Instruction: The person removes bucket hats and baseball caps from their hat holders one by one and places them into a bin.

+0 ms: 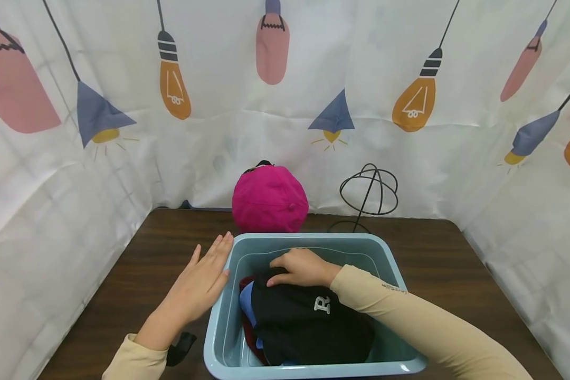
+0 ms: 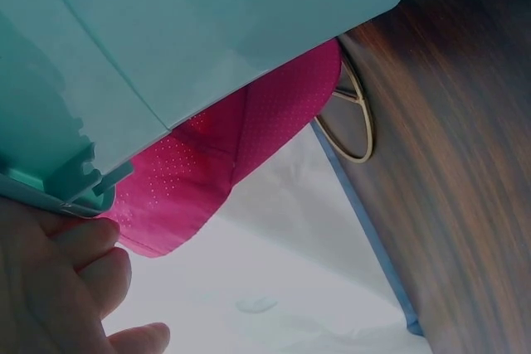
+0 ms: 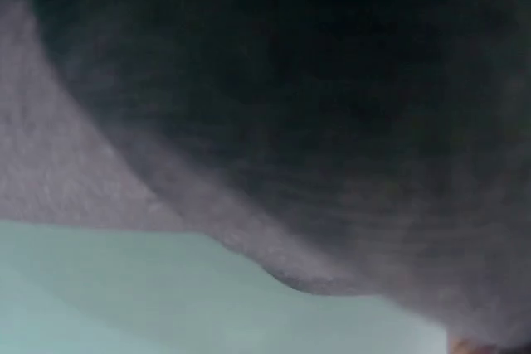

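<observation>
A light blue plastic bin (image 1: 315,240) stands on the table and holds several caps. Uppermost lies a black cap (image 1: 309,322) with a white letter R on it. My right hand (image 1: 306,267) reaches into the bin and grips the black cap near its far edge, thumb and fingers curled at the fabric. The dark cap (image 3: 274,105) fills most of the right wrist view. Under it show a blue cap (image 1: 247,303) and a dark red one (image 1: 249,338), both mostly covered. My left hand (image 1: 204,277) lies with straight fingers along the bin's left rim.
Behind the bin a bright pink cap (image 1: 269,199) sits at the table's back edge. To its right stands a black wire cap stand (image 1: 369,192) with a domed top. A white curtain (image 1: 209,163) printed with lamps closes off the back and sides of the brown table (image 1: 432,253).
</observation>
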Demonstrator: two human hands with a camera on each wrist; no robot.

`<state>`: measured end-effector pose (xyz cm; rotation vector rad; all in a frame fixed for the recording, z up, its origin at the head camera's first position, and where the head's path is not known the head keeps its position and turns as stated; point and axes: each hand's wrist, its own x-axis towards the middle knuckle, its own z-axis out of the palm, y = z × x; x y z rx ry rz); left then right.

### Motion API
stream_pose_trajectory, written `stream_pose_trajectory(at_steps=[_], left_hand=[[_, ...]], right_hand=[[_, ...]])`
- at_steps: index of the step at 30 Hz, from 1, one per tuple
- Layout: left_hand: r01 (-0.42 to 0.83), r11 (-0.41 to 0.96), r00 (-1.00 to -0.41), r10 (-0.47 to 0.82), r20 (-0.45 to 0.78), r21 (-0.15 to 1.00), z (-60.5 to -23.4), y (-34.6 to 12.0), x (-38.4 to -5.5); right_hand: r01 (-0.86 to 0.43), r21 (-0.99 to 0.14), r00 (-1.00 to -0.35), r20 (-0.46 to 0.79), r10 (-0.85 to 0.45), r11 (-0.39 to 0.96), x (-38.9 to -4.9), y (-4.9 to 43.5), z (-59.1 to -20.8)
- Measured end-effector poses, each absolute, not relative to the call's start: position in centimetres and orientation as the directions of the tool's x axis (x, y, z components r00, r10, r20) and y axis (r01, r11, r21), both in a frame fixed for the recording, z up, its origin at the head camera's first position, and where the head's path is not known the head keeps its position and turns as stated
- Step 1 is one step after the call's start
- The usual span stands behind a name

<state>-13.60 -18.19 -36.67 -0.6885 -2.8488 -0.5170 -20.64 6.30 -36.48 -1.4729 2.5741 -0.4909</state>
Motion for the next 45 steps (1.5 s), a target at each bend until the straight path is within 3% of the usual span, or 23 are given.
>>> stream_pose_trajectory(at_steps=[12, 26, 32, 45], left_hand=[[0.462, 0.839, -0.883, 0.404, 0.239, 0.289, -36.4, -18.5, -13.6], [0.466, 0.832, -0.881, 0.404, 0.247, 0.300, -36.6, -18.5, -13.5], [0.472, 0.829, -0.878, 0.410, 0.246, 0.301, -36.8, -18.3, -13.7], [0.471, 0.831, -0.879, 0.413, 0.239, 0.297, -36.8, -18.3, -13.7]], right_hand=[[-0.801, -0.215, -0.584, 0.077, -0.808, 0.558, -20.5, 5.1, -38.4], [-0.755, -0.215, -0.648, 0.104, -0.754, 0.619, -20.3, 5.1, -38.2], [-0.723, -0.286, -0.678, 0.120, -0.725, 0.629, -20.3, 5.7, -37.0], [-0.792, -0.313, -0.599, 0.228, -0.767, 0.525, -20.2, 6.2, -35.1]])
